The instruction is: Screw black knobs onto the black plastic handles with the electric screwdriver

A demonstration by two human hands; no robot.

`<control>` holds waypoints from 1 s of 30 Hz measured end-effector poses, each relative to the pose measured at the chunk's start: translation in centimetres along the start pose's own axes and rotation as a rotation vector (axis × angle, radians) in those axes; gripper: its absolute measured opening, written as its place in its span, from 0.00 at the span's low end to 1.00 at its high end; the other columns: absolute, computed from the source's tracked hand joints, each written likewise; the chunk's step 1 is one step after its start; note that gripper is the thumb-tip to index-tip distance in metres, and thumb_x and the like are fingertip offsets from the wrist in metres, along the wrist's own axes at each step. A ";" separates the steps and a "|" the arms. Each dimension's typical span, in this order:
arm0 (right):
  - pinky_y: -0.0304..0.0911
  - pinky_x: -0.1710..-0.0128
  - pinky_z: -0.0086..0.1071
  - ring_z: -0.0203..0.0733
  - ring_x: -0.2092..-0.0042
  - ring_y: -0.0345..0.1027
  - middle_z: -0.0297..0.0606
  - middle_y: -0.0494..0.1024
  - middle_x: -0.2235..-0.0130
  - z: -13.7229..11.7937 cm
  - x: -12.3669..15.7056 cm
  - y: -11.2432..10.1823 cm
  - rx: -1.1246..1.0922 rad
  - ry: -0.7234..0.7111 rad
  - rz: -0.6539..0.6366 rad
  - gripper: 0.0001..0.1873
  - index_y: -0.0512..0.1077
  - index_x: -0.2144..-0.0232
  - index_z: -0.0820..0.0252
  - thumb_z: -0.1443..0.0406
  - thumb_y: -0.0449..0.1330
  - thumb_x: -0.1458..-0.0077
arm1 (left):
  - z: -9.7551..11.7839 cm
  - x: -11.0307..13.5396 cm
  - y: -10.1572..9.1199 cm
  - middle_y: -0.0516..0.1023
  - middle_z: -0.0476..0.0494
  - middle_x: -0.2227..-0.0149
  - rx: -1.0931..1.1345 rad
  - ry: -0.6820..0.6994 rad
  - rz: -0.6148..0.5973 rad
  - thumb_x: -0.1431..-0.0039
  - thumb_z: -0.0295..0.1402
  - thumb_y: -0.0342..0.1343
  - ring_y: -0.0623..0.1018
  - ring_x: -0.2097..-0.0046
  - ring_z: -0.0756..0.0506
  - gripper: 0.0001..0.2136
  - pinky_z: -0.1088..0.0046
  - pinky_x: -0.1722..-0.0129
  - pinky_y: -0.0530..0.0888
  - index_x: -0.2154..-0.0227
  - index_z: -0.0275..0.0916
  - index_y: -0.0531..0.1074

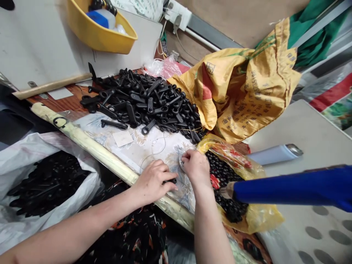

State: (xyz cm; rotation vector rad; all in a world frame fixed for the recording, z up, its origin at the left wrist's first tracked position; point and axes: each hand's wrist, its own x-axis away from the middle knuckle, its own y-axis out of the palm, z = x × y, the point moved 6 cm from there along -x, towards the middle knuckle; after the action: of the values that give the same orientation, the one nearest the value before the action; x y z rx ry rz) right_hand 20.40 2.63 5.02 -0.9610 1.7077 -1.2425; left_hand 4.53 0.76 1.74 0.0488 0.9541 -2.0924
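My left hand (155, 180) is closed on a small black plastic handle (171, 180) near the table's front edge; the fingers hide most of it. To its right, my right hand (195, 165) pinches at a small round dish (182, 158); what the fingertips hold, if anything, is hidden. Behind both hands lies a large heap of black plastic handles (143, 97), each with a round socket end. Single handles lie in front of the heap. Beside my right wrist, a yellow plastic bag (264, 216) holds many small rounded black pieces (224, 167).
A blue sleeve-like shape (288, 189) reaches toward the yellow bag from the right. A yellow woven sack (247, 95) stands behind. A white bag (90, 179) of black parts sits at left below the padded table edge (110, 145). A yellow bin (101, 36) is at upper left.
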 end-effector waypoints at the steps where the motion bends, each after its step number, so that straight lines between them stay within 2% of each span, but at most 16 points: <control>1: 0.58 0.71 0.34 0.42 0.73 0.69 0.40 0.78 0.73 0.2 0.0 0.2 -0.003 -0.002 -0.009 0.08 0.75 0.79 0.56 0.72 0.62 0.52 | 0.0 0.0 0.0 0.75 0.47 0.69 -0.010 0.001 0.000 0.44 0.36 0.68 0.71 0.58 0.43 0.08 0.63 0.57 0.69 0.61 0.43 0.81; 4: 0.58 0.70 0.34 0.42 0.72 0.69 0.40 0.79 0.71 0.6 0.5 0.1 -0.033 -0.006 -0.023 0.08 0.77 0.77 0.56 0.70 0.61 0.50 | 0.2 0.0 0.1 0.74 0.46 0.70 -0.050 0.001 -0.009 0.42 0.34 0.66 0.71 0.59 0.43 0.03 0.63 0.57 0.68 0.67 0.42 0.81; 10: 0.62 0.65 0.33 0.42 0.69 0.71 0.37 0.81 0.69 1.7 0.8 -1.2 -0.156 -0.010 0.006 0.07 0.79 0.74 0.55 0.64 0.60 0.50 | 0.3 0.4 0.0 0.74 0.46 0.69 -0.073 0.029 0.031 0.41 0.31 0.65 0.70 0.60 0.44 0.05 0.64 0.57 0.69 0.71 0.37 0.79; 12: 0.64 0.65 0.33 0.40 0.71 0.70 0.36 0.80 0.70 1.8 1.3 -2.1 -0.255 -0.021 0.057 0.08 0.77 0.75 0.56 0.62 0.59 0.50 | 0.2 0.4 -0.1 0.74 0.46 0.69 -0.085 0.033 0.058 0.41 0.30 0.65 0.69 0.60 0.44 0.05 0.64 0.57 0.69 0.71 0.37 0.79; 14: 0.64 0.68 0.32 0.39 0.73 0.68 0.36 0.78 0.71 1.6 2.3 -2.9 -0.451 -0.052 0.073 0.09 0.76 0.75 0.57 0.60 0.60 0.50 | 0.3 0.4 -0.1 0.74 0.46 0.69 -0.096 0.037 0.070 0.41 0.30 0.64 0.69 0.60 0.44 0.05 0.64 0.57 0.69 0.71 0.36 0.79; 17: 0.65 0.72 0.30 0.39 0.73 0.69 0.37 0.78 0.71 0.2 4.5 -3.0 -0.752 -0.100 -0.098 0.10 0.77 0.73 0.58 0.58 0.62 0.49 | 0.4 0.3 -0.2 0.74 0.46 0.69 -0.110 0.039 0.067 0.40 0.29 0.64 0.69 0.61 0.44 0.05 0.64 0.58 0.68 0.71 0.36 0.78; 19: 0.66 0.74 0.29 0.38 0.73 0.70 0.38 0.79 0.72 -0.7 6.0 -2.5 -0.851 -0.091 -0.220 0.09 0.77 0.72 0.59 0.58 0.64 0.49 | 0.5 0.3 -0.3 0.73 0.46 0.71 -0.122 0.039 0.067 0.40 0.27 0.62 0.69 0.61 0.44 0.06 0.65 0.59 0.68 0.73 0.36 0.78; 20: 0.66 0.74 0.28 0.38 0.74 0.70 0.38 0.79 0.72 -0.9 6.6 -2.3 -0.883 -0.072 -0.239 0.09 0.77 0.72 0.59 0.59 0.64 0.49 | 0.6 0.3 -0.3 0.72 0.46 0.71 -0.127 0.039 0.067 0.39 0.27 0.62 0.69 0.61 0.44 0.06 0.65 0.60 0.68 0.73 0.35 0.77; 23: 0.66 0.75 0.27 0.38 0.74 0.71 0.37 0.78 0.73 -0.9 7.6 -1.7 -0.937 -0.024 -0.187 0.08 0.77 0.72 0.60 0.60 0.65 0.50 | 0.5 0.3 -0.2 0.72 0.46 0.70 -0.133 0.041 0.061 0.40 0.26 0.61 0.69 0.61 0.44 0.07 0.65 0.59 0.68 0.73 0.35 0.77; 30: 0.64 0.74 0.28 0.38 0.73 0.70 0.36 0.78 0.72 -0.4 8.2 -1.2 -0.805 -0.123 -0.083 0.07 0.77 0.74 0.59 0.63 0.62 0.47 | 0.4 0.4 -0.1 0.72 0.46 0.69 -0.147 0.048 0.046 0.40 0.25 0.61 0.69 0.61 0.44 0.06 0.65 0.58 0.68 0.73 0.35 0.76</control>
State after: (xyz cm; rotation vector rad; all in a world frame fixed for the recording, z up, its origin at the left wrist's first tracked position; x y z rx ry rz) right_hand 16.96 -4.92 4.89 -1.5376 2.1145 -0.4923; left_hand 4.25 0.26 1.98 0.0450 1.1229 -1.9818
